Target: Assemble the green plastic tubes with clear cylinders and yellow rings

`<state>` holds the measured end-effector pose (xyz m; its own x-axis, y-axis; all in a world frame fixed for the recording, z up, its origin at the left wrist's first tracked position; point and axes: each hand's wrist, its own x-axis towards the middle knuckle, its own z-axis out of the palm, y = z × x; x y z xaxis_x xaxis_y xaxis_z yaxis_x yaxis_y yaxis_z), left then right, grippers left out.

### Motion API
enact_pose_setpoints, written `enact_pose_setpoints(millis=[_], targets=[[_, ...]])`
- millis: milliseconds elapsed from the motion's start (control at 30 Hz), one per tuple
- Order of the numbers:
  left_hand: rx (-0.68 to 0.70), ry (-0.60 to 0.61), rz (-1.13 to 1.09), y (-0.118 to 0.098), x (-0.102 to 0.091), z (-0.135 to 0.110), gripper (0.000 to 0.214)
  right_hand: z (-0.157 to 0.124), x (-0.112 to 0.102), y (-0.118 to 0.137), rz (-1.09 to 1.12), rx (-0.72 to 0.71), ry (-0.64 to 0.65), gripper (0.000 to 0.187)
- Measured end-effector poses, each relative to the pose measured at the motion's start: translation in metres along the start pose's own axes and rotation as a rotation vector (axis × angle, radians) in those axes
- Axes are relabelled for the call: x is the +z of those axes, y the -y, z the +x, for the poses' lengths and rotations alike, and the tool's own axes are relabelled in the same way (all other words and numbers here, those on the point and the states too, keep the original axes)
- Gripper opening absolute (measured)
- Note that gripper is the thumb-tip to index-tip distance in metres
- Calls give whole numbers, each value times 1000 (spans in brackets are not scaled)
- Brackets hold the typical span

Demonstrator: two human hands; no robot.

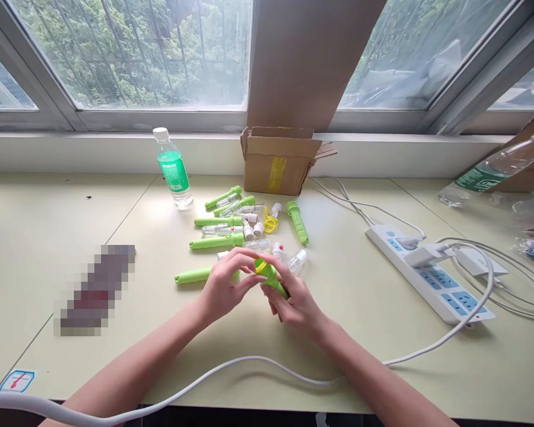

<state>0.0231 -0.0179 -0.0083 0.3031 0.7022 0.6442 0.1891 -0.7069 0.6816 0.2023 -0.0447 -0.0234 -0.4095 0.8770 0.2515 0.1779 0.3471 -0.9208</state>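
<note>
The right hand holds a green plastic tube, and the left hand pinches a thin yellow loop, in front of a brown cardboard box, insides hidden.

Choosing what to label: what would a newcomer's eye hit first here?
First, the lime-green plastic tube at front centre, in the right grip, with the left grip at the thin yellow band near its end. Just behind lie loose lime-green plastic tubes and clear plastic tubes. Then the long white power strip with blue sockets, on the right.
</note>
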Motion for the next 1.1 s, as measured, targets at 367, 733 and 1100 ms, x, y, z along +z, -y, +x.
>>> enact_pose_setpoints(millis=[367,733,1100], targets=[[-169,73,-183,4,0,-1,36,0,3,12,296,208,20,45],[-250,88,-277,4,-1,1,31,5,3,23,568,312,47,52],[-242,92,-292,1,3,-3,28,7,-7,24,708,352,45,58]])
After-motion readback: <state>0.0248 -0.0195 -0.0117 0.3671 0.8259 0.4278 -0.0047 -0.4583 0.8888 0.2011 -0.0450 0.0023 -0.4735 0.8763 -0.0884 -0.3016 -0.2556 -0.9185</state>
